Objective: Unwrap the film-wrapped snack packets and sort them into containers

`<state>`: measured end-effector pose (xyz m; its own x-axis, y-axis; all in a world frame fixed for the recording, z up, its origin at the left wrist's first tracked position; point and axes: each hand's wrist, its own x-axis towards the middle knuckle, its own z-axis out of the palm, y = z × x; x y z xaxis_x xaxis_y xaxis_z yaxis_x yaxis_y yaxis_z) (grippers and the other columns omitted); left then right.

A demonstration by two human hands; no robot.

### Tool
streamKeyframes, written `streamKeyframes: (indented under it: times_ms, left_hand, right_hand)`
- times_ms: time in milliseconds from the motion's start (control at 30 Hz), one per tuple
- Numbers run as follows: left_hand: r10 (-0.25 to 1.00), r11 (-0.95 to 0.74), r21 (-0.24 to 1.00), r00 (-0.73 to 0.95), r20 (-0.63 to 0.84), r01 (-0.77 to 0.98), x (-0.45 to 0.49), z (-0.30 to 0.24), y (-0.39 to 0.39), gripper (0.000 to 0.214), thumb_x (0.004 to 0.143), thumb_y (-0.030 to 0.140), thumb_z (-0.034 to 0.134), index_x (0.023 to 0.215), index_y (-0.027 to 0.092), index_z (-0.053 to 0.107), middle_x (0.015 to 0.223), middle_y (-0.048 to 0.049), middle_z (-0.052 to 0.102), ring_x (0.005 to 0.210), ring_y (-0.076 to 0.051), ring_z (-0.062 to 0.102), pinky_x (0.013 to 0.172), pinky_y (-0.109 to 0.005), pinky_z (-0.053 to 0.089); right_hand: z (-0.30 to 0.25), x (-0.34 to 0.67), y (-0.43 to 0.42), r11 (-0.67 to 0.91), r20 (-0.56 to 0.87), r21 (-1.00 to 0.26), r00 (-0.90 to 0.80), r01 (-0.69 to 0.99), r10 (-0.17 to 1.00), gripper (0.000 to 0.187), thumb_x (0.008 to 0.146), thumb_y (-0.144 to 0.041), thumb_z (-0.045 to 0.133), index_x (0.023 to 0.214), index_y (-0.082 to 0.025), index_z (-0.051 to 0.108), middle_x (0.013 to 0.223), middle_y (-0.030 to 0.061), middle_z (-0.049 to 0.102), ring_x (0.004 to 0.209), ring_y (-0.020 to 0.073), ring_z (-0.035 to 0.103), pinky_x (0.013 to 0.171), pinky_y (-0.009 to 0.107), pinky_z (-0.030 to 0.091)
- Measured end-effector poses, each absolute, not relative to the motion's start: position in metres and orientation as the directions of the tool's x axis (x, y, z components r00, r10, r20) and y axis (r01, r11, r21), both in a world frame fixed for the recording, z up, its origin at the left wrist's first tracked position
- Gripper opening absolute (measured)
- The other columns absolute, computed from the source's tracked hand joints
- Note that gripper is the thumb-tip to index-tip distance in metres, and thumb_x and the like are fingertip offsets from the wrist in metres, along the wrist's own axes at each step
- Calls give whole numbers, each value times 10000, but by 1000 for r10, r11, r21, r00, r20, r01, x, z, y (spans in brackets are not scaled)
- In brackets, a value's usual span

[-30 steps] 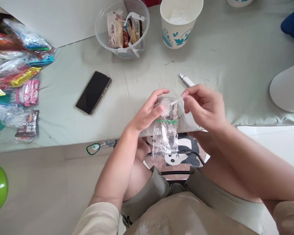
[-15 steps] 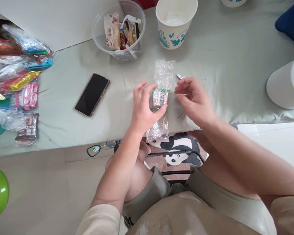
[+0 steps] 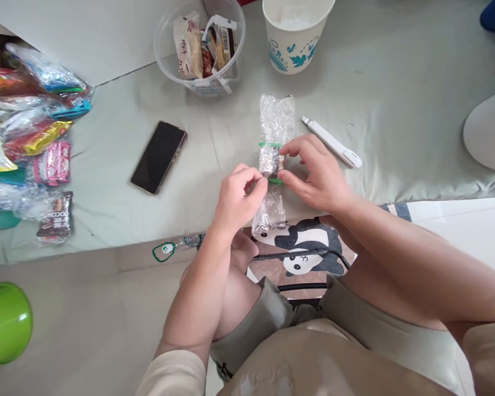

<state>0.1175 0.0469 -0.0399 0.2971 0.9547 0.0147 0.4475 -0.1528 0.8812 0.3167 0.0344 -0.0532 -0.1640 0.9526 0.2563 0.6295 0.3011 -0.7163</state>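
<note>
A small packet (image 3: 269, 159) wrapped in clear plastic lies on the cloth-covered table, with loose plastic stretching out above and below. Green ties (image 3: 268, 144) band it at the top and bottom. My left hand (image 3: 241, 198) is closed in a pinch at the left end of the lower tie; the exact contact is partly hidden by the fingers. From the right, my right hand (image 3: 315, 170) steadies the packet, thumb and fingers against its right edge. Just beyond that hand, a white box cutter (image 3: 332, 142) rests on the cloth.
A phone (image 3: 159, 157) lies to the left, and snack packets (image 3: 45, 137) are piled at the far left. Behind stand a clear tub (image 3: 169, 74) of snacks and a patterned paper cup (image 3: 295, 52). A white container (image 3: 489, 129) is at right. The table's front edge runs close by.
My right hand has moved left onto the packet, uncovering the box cutter. My left hand has gone from spread around the packet to a pinch at the lower tie.
</note>
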Motion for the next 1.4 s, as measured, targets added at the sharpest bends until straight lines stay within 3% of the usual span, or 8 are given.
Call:
streamKeyframes:
  times_ms: [333, 567, 667, 900, 1000, 1100, 1267, 1400]
  left_hand:
    - [969, 137, 980, -186, -164, -146, 98, -47, 59, 388, 814, 200, 622, 511, 204, 379, 544, 36, 313, 495, -93, 375, 489, -265, 275]
    - [976, 217, 955, -63, -209, 201, 96, -48, 63, 301, 834, 466, 779, 753, 222, 624, 705, -6, 597, 626, -135, 547, 509, -268, 341]
    - [981, 125, 937, 101, -166, 327, 109, -43, 61, 458, 873, 482, 751, 612, 212, 489, 582, 28, 453, 558, -111, 423, 515, -275, 282]
    - [999, -39, 981, -28, 45, 191, 117, -42, 60, 489, 994, 546, 582, 643, 225, 464, 540, 46, 306, 482, -104, 313, 483, -286, 255]
    - [990, -130, 978, -40, 138, 162, 115, -44, 57, 475, 997, 614, 552, 709, 236, 551, 541, 45, 315, 471, -111, 340, 479, -290, 278]
    - [987, -128, 983, -82, 139, 133, 115, -43, 54, 451, 975, 647, 582, 772, 245, 599, 559, 45, 344, 457, -107, 365, 470, -286, 287]
    - [992, 2, 1000, -128, 0, 15, 120, -37, 46, 387, 920, 579, 715, 790, 243, 572, 573, 67, 334, 404, -70, 339, 431, -255, 232]
    - [987, -23, 1000, -158, 24, 6, 123, -35, 39, 411, 935, 598, 681, 798, 245, 520, 567, 82, 291, 390, -62, 331, 420, -240, 223]
  right_hand:
    - [-56, 306, 30, 317, 217, -526, -235, 790, 947, 603, 840, -120, 535, 1407, -289, 652, 1278, 116, 595, 1150, 296, 603, 1019, 509, 514]
    - [-51, 297, 26, 306, 212, -509, -226, 805, 951, 297, 889, -273, 545, 1093, -201, 748, 1225, 150, 511, 1141, 311, 562, 960, 490, 526]
    - [-47, 294, 26, 175, 168, -500, -103, 848, 980, 197, 854, -356, 626, 974, -201, 650, 1246, 163, 518, 1057, 298, 587, 830, 453, 544]
    - [-29, 305, 34, -140, 25, -482, 173, 865, 985, 386, 845, -294, 557, 1223, -226, 592, 1261, 148, 652, 877, 266, 642, 742, 446, 538]
    - [-24, 314, 38, -103, 46, -475, 141, 874, 989, 572, 874, -183, 462, 1429, -259, 578, 1390, 136, 632, 988, 271, 676, 861, 470, 549]
    - [-23, 316, 38, -58, 34, -484, 85, 873, 996, 485, 925, -183, 419, 1324, -271, 680, 1447, 121, 612, 1036, 270, 691, 914, 475, 554]
    - [-32, 300, 34, -14, 76, -502, 61, 865, 995, 584, 865, -574, 670, 1293, -180, 634, 1450, 225, 552, 1024, 359, 678, 787, 512, 586]
    - [-39, 292, 34, 33, 109, -469, 21, 883, 994, 716, 803, -553, 762, 1372, -176, 543, 1532, 283, 448, 1145, 450, 628, 788, 555, 572]
